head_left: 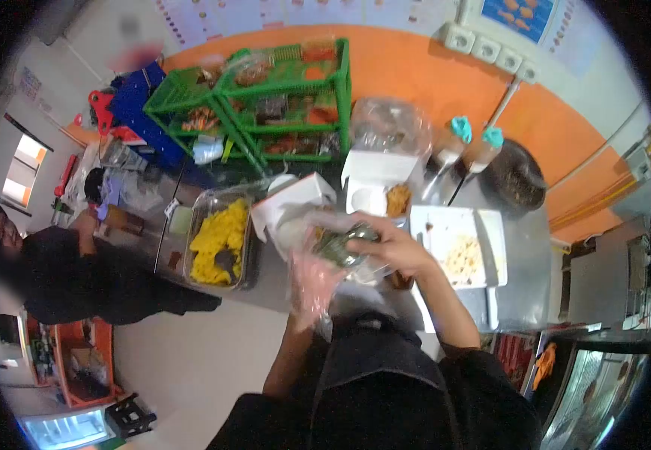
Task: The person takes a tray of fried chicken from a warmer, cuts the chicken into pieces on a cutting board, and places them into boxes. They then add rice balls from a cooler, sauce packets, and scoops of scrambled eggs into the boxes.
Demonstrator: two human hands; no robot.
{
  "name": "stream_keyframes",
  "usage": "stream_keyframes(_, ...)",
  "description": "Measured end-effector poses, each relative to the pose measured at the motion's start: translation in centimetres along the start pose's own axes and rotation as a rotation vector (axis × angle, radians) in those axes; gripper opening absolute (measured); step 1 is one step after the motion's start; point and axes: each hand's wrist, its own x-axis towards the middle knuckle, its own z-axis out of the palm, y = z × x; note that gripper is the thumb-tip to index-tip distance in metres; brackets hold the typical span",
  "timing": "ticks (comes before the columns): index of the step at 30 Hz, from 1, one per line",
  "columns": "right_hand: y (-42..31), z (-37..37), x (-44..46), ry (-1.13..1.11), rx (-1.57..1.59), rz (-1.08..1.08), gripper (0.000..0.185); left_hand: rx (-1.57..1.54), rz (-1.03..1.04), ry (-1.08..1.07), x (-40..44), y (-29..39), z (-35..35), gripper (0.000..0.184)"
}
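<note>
Over the steel counter, my right hand (396,246) is closed on a clear plastic bag (333,246) with dark green contents; what exactly they are is blurred. My left hand (312,289), covered in clear plastic, is against the lower left of the same bag, its fingers hard to make out. Just beyond the hands, an open white box (363,165) holds a piece of brown fried food (398,199) beside something round and white. A second white box (289,201) stands tilted behind the bag, its inside partly hidden.
Left stands a clear tub of yellow food (209,240); right, a white cutting board (438,229) with chopped bits and a knife (487,244). Behind are green basket racks (284,88), teal-capped bottles (483,156) and a dark stone bowl (515,172). A co-worker (63,262) is at the left.
</note>
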Motion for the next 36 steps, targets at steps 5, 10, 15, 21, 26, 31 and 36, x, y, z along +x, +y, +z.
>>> stream_keyframes(5,8.4,6.5,0.2,0.211,-1.016,-0.344,0.062,0.0,-0.404,-0.019,0.2,1.0,-3.7,0.056)
stream_keyframes(10,9.5,9.7,-1.5,0.345,-0.946,-0.232,0.068,-0.137,-0.51,0.016,0.3,-0.9,-8.1,0.047)
stream_keyframes(15,12.6,7.9,-3.3,0.427,-0.905,-0.131,0.067,0.039,-0.183,0.102,-0.3,-1.9,-6.9,0.026)
stream_keyframes(21,16.9,-1.0,-5.8,0.596,-0.194,0.059,0.037,-0.376,-0.319,0.224,3.2,-2.8,-12.0,0.015)
stream_keyframes(26,12.7,-3.5,-1.9,0.61,-0.167,0.026,0.04,-0.462,-0.342,0.279,2.5,-2.8,-12.3,0.016)
stream_keyframes(31,15.5,-5.0,0.1,0.749,-1.236,-0.135,0.034,-0.385,-0.294,0.375,1.4,-2.1,-10.7,0.016)
stream_keyframes(36,14.3,-1.5,-0.7,0.778,-1.53,0.002,0.032,-0.322,-0.23,0.36,1.3,-1.4,-10.0,0.024)
